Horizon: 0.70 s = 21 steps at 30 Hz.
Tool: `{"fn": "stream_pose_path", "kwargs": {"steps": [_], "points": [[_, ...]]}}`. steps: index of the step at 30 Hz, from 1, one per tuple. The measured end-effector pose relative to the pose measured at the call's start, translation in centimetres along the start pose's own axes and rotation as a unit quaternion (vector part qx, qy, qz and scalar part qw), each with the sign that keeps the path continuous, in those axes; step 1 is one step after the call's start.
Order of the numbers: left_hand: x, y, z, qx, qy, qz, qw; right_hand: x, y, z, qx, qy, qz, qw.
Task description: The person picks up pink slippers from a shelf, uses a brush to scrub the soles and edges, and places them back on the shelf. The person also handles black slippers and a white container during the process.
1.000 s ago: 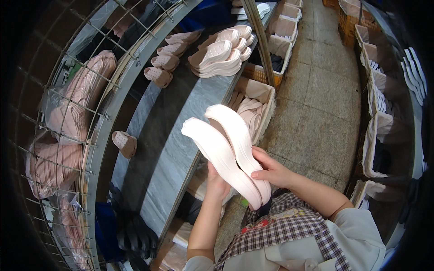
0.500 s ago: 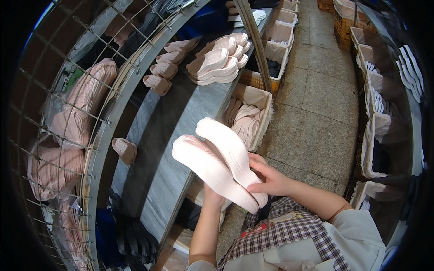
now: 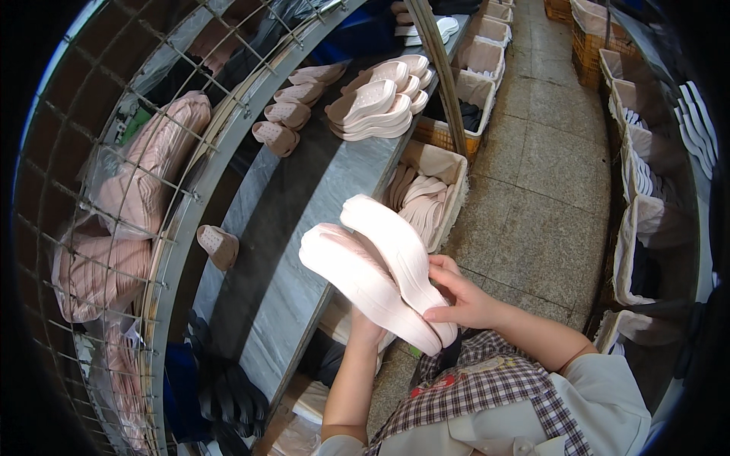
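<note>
Two thick pale pink shoe soles are held together in front of me, tilted, their far ends pointing up and left. My left hand supports the left sole from below, its fingers mostly hidden behind it. Around the near end of the right sole my right hand is closed, thumb on the side and fingers on the outer edge. The near ends of both soles touch, while a narrow gap shows farther up. Below them lies my checked apron.
A grey bench bears stacked pink clogs, a row of single clogs and a lone clog. Wire mesh borders it, with bagged pink pieces behind. A lined basket holds soles; more baskets flank the tiled aisle.
The view has shifted slightly, so the surroundings sit a little farther right. Both hands keep the same hold on the two soles.
</note>
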<state>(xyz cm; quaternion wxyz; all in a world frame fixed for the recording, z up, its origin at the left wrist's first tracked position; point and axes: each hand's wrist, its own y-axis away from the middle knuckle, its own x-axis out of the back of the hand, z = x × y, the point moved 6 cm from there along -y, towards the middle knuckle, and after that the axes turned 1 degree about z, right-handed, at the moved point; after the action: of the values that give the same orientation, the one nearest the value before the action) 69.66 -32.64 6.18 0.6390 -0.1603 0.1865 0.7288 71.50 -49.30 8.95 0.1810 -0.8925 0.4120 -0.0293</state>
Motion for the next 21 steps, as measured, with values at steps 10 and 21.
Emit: {"fn": "stream_pose_path", "kwargs": {"steps": [10, 21], "points": [[-0.8, 0.4, 0.5, 0.025, -0.057, 0.059, 0.996, 1.1, -1.3, -1.9, 0.038, 0.115, -0.014, 0.993], [-3.8, 0.9, 2.0, 0.114, 0.163, 0.074, 0.977, 2.5, -2.5, -1.0, -0.061, -0.103, -0.039, 0.992]]}}
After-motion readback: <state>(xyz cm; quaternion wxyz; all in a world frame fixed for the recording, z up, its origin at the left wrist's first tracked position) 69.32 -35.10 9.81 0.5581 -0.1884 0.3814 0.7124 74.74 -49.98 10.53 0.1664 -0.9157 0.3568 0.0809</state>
